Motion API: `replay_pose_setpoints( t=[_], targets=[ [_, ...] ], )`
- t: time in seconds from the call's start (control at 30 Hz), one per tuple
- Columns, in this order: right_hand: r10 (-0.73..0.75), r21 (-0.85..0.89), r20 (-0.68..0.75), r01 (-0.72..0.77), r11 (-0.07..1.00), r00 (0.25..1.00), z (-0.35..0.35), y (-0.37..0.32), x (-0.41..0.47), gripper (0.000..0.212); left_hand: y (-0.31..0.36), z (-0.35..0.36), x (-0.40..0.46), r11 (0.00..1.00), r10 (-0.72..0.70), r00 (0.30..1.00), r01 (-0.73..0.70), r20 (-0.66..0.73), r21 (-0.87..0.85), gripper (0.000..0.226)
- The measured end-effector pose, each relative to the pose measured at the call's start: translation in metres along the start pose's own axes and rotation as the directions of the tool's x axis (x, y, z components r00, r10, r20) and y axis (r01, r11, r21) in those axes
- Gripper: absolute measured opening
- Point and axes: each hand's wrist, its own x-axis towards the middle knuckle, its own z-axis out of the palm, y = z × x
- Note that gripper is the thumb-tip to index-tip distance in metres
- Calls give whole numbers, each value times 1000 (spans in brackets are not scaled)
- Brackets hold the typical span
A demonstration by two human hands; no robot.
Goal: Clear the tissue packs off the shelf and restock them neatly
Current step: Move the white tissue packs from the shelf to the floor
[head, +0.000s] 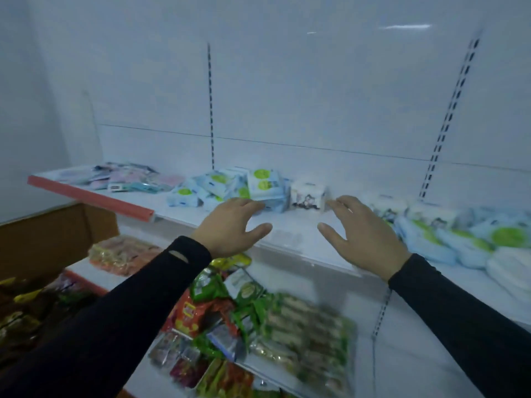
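A white shelf [287,225] carries loose tissue packs. Blue-and-white packs with green circles [224,188] lie heaped at its middle, one pack [265,185] standing upright. Beside it stands a small white cube pack [308,195] with dark print. More blue and white packs [459,234] are piled at the right. My left hand [232,225] reaches in with fingers spread, its tips at the foot of the upright pack. My right hand [365,231] is likewise spread, fingertips touching the cube pack's right side. Neither hand holds anything.
Pink and teal flat packets [129,178] lie at the shelf's far left behind a red price rail [92,198]. Below, a lower shelf holds colourful snack bags [244,326]. A brown cardboard box [48,239] stands at the left. White back panels rise behind.
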Motion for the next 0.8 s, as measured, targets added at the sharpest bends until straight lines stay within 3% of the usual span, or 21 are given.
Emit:
replay_pose_setpoints(
  t=[0.37, 0.67, 0.8],
  targets=[
    [229, 0, 119, -230, 973, 966, 16, 170, 29, 57, 42, 76, 148, 999, 14, 991, -20, 130, 46, 56],
    [316, -61, 358, -316, 947, 878, 48, 206, 85, 76, 8, 126, 265, 984, 88, 977, -115, 195, 134, 55],
    [385, -218, 420, -321, 922, 822, 64, 208, 106, 84, -1, 150, 296, 971, 124, 962, -168, 243, 168, 69]
  ],
)
